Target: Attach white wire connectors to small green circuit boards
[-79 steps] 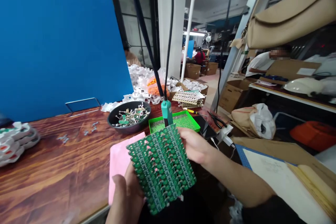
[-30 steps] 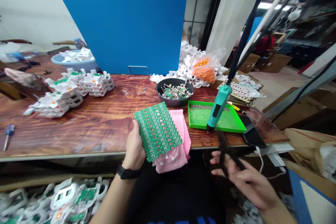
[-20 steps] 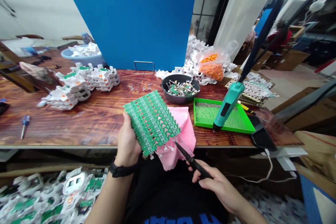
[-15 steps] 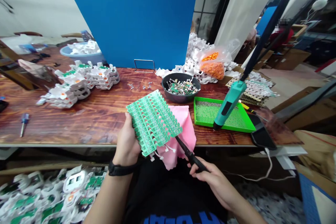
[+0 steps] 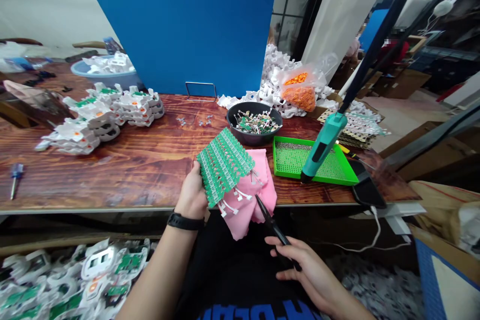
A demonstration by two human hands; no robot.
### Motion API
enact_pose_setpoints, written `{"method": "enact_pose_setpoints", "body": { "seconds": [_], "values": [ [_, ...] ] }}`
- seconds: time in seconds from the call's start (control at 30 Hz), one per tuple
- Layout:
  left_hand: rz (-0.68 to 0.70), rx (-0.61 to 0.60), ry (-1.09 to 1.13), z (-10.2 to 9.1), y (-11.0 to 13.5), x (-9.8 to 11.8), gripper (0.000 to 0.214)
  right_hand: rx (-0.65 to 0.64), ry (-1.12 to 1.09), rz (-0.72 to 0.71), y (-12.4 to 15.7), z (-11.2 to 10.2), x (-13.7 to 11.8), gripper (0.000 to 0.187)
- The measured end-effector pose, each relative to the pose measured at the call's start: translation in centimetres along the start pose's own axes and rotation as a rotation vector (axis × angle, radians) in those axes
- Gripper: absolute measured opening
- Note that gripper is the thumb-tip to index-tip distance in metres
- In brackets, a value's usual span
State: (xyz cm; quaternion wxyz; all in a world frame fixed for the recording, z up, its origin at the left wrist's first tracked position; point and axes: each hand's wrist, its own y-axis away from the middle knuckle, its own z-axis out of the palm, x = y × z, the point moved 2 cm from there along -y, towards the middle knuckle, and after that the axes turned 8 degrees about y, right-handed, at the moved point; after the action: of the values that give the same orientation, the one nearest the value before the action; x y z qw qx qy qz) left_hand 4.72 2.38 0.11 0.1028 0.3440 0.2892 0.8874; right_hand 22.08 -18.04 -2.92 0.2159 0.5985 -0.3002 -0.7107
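My left hand (image 5: 194, 192), with a black band at the wrist, grips a green circuit board panel (image 5: 225, 165) by its left edge. The panel is tilted, and several short white cables with connectors (image 5: 240, 194) hang from its lower edge. In my right hand (image 5: 296, 260) lies a slim black pointed tool (image 5: 276, 232), resembling tweezers; its exact kind is unclear. Its tip points up toward the cables, apart from the panel. A pink cloth (image 5: 262, 182) lies beneath the panel and hangs over the table's front edge.
Behind the panel stands a black bowl (image 5: 234, 130) of small cabled boards. To its right are a green tray (image 5: 337, 178) and a hanging teal electric screwdriver (image 5: 324, 145). White housings (image 5: 93, 115) are stacked at left, near a blue-handled screwdriver (image 5: 16, 172). More housings (image 5: 71, 280) fill a box below.
The panel has swung to a steeper tilt, showing more of the hanging cables. My right hand has drawn the tool's tip back from the panel and loosened its fingers. The view has shifted slightly.
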Motion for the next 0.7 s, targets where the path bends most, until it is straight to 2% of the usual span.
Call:
{"method": "enact_pose_setpoints", "body": {
  "seconds": [0.1, 0.23, 0.33, 0.5, 0.7],
  "values": [
    [0.052, -0.035, 0.042, 0.0, 0.2, 1.2, 0.042, -0.074, 0.004, -0.034, 0.3, -0.4, -0.2, 0.033],
    [0.291, 0.012, 0.087, -0.9, 0.9, 3.4, 0.042, -0.148, 0.164, -0.151, 0.7, -0.8, -0.5, 0.035],
    [0.417, 0.043, 0.094, -1.6, 1.8, 4.6, 0.042, -0.226, 0.234, -0.253, 0.5, 0.1, -1.1, 0.036],
    [0.460, 0.092, 0.060, -2.5, 2.7, 5.1, 0.043, -0.258, 0.294, -0.418, -0.5, 2.1, -2.8, 0.038],
    [0.508, 0.116, 0.036, -3.0, 3.2, 4.8, 0.040, -0.233, 0.334, -0.455, -1.6, 3.0, -3.7, 0.036]
  ]
}}
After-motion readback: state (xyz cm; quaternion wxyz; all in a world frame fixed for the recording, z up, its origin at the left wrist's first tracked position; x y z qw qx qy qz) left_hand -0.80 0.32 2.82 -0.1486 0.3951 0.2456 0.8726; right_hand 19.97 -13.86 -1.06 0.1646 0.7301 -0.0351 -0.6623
